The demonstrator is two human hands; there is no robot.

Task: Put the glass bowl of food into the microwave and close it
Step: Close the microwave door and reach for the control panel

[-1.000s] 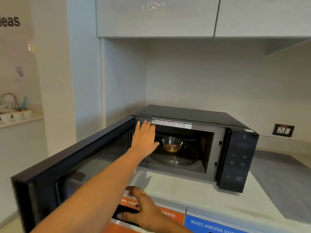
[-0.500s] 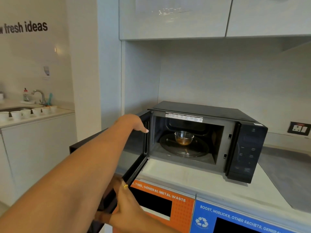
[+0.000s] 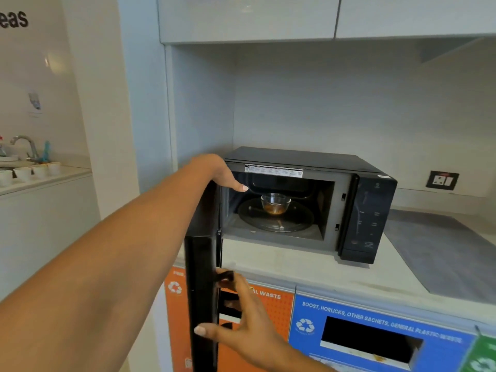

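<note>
A small glass bowl (image 3: 276,204) with brown food stands on the glass turntable (image 3: 295,224) inside the black microwave (image 3: 295,158). The oven is open. Its door (image 3: 201,285) sticks out toward me and shows almost edge-on, at the left of the cavity. My left hand (image 3: 214,170) is curled over the door's top edge near the hinge, thumb pointing into the cavity. My right hand (image 3: 241,315) grips the door's free edge lower down, fingers on the inner face and thumb on the outer side.
The microwave sits on a pale counter (image 3: 308,272) above orange (image 3: 271,315) and blue (image 3: 303,342) recycling bins. A grey mat (image 3: 442,251) lies to the right, a wall socket (image 3: 442,180) behind it. Cabinets (image 3: 247,17) hang overhead. Several white cups (image 3: 29,171) and a tap (image 3: 24,142) are far left.
The door has swung from wide open at the left to pointing straight at me. My left hand left the cavity mouth for the door's top; my right hand rose from the bin to the door's edge.
</note>
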